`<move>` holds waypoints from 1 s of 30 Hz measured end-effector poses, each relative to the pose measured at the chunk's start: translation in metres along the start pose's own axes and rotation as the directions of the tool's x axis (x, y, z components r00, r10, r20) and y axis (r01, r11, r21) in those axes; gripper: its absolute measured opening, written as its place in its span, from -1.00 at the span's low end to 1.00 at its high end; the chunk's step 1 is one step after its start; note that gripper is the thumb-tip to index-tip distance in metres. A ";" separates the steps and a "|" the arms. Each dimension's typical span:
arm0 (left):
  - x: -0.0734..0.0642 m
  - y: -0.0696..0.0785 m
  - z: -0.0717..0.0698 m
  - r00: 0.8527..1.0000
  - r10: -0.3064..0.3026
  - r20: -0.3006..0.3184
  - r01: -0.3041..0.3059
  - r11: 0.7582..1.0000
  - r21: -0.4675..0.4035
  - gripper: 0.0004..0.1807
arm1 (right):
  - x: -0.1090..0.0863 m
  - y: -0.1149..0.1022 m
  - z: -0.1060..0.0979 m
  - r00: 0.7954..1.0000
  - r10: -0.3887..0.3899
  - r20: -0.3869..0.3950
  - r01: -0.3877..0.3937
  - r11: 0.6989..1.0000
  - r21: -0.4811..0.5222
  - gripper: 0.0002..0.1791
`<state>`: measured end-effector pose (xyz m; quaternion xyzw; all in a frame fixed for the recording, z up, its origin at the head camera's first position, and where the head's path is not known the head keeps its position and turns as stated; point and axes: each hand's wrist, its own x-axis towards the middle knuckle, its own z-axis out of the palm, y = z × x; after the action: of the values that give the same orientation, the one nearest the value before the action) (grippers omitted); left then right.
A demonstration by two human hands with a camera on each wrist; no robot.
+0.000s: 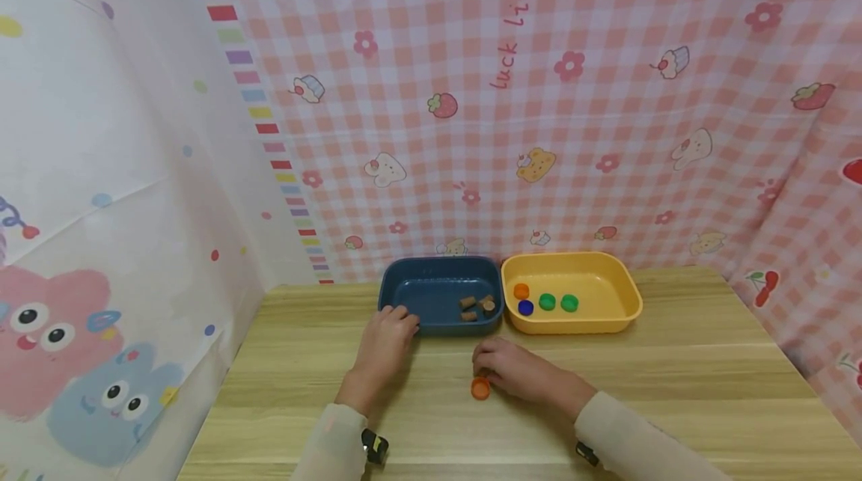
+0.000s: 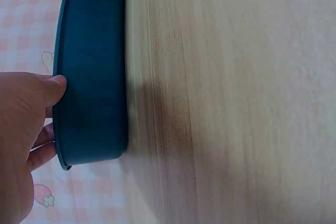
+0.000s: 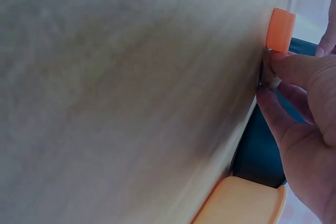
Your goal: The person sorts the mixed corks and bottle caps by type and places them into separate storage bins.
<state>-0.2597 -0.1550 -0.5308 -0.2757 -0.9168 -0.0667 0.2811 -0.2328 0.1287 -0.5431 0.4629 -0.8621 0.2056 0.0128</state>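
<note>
At the near left corner of the dark blue tray (image 1: 441, 265), my left hand (image 1: 389, 337) grips the rim. The left wrist view shows its thumb (image 2: 56, 83) on the outer side and fingers behind the rim. My right hand (image 1: 512, 369), low over the table in front of the trays, pinches a small brown cork (image 3: 270, 72) between thumb and fingers. An orange bottle cap (image 1: 480, 389) is on the wood right beside those fingertips. Several brown corks (image 1: 468, 316) lie in the right end of the blue tray.
A yellow tray (image 1: 606, 322) stands against the blue tray's right side. In it are an orange cap (image 1: 521, 291), a blue cap (image 1: 525, 307) and two green caps (image 1: 569, 303). Behind the wooden table (image 1: 707, 376) hangs a pink checked cloth (image 1: 471, 144).
</note>
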 end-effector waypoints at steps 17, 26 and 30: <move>-0.002 -0.002 0.003 1.000 0.007 -0.015 -0.007 1.000 -0.004 -0.97 | 0.001 0.003 0.005 0.998 0.063 -0.023 -0.062 0.997 0.055 -0.84; -0.001 -0.001 0.001 1.000 0.002 -0.004 -0.002 1.000 -0.021 -0.96 | -0.002 0.003 0.004 0.997 0.070 -0.033 -0.067 0.993 0.100 -0.85; 0.000 -0.001 0.001 1.000 0.000 -0.005 0.000 1.000 -0.031 -0.97 | -0.001 0.001 -0.002 0.996 0.084 -0.032 -0.080 0.992 0.102 -0.87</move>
<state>-0.2608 -0.1560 -0.5321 -0.2800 -0.9149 -0.0816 0.2790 -0.2336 0.1308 -0.5423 0.4234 -0.8686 0.2575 -0.0035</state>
